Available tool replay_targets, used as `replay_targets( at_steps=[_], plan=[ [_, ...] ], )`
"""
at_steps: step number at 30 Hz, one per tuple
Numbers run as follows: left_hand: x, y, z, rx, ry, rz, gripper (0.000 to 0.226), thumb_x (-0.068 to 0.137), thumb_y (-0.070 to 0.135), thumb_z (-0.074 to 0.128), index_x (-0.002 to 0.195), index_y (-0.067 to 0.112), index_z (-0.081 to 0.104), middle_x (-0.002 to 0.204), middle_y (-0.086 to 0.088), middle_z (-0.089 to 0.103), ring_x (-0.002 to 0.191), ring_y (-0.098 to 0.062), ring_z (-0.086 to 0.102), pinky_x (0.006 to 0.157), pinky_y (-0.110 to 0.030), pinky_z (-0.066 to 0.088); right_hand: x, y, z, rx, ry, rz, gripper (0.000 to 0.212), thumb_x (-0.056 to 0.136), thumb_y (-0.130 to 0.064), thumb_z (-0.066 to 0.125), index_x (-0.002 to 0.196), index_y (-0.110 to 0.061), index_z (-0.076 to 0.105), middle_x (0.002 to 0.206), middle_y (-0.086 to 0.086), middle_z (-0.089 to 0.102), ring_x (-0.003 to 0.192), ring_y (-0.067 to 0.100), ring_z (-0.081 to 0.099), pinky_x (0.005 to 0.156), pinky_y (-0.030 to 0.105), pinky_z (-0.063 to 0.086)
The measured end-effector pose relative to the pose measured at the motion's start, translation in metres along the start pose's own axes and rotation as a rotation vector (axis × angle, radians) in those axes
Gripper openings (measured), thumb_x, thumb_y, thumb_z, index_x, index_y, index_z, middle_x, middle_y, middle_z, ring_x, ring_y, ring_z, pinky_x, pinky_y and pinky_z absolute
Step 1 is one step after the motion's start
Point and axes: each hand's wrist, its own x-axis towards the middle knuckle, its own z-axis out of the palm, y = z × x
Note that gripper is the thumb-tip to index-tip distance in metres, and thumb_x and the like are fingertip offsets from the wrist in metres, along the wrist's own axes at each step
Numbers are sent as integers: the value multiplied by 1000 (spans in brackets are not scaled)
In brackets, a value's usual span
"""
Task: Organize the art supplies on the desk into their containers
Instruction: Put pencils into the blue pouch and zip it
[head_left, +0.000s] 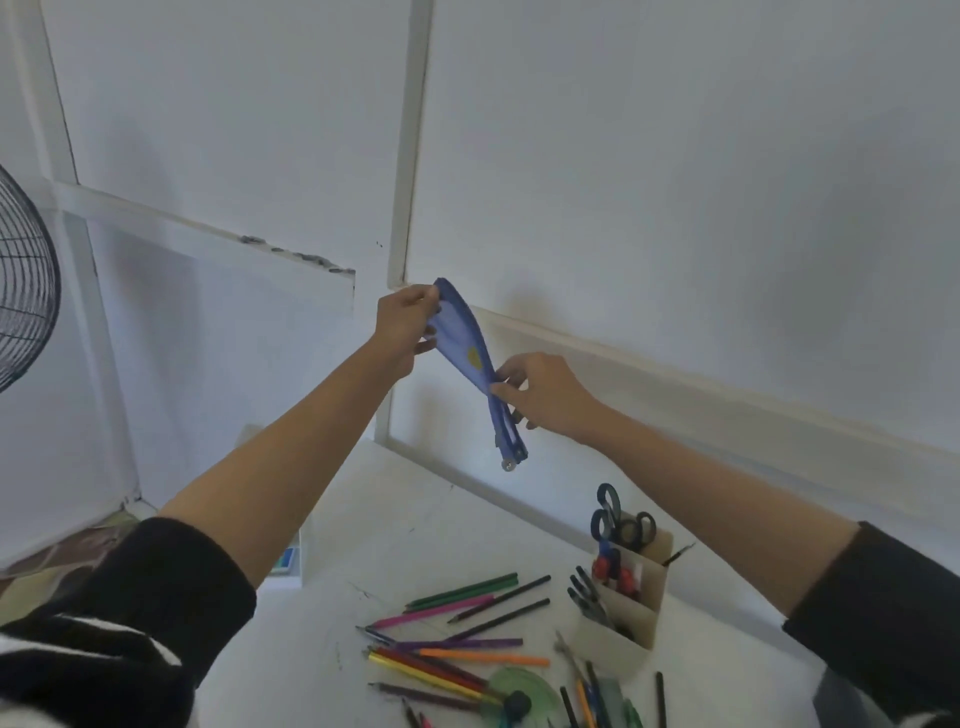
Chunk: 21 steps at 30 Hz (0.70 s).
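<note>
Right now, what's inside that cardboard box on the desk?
Scissors and dark pens stick out of the box; its walls hide their lower ends.

I read the pouch (462, 332) as soft matt blue cloth, its zip pull (508, 464) as shiny metal. The pencils (483, 658) look like lacquered wood. The organizer (613, 652) is matt card, the scissor handles (609, 512) glossy plastic, the protractor (535, 686) translucent green plastic, the desk (415, 519) smooth matt white.
</note>
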Motion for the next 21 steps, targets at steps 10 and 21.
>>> replay_targets(
  at_steps=[10,21],
  plan=[
    [-85,-75,0,285,-270,-273,37,95,39,51,124,16,53,118,-6,61,88,-20,63,71,-36,53,-14,21,63,227,-74,211,12,86,-9,64,75,-8,58,77,12,65,59,17,64,43,19,46],
    [-138,-172,-49,391,-52,-273,19,99,14,43,98,7,61,95,-16,65,83,-30,63,64,-38,56,-70,51,142,609,-249,420,10,91,-9,59,89,1,58,84,15,65,68,23,67,56,24,55]
  ],
)
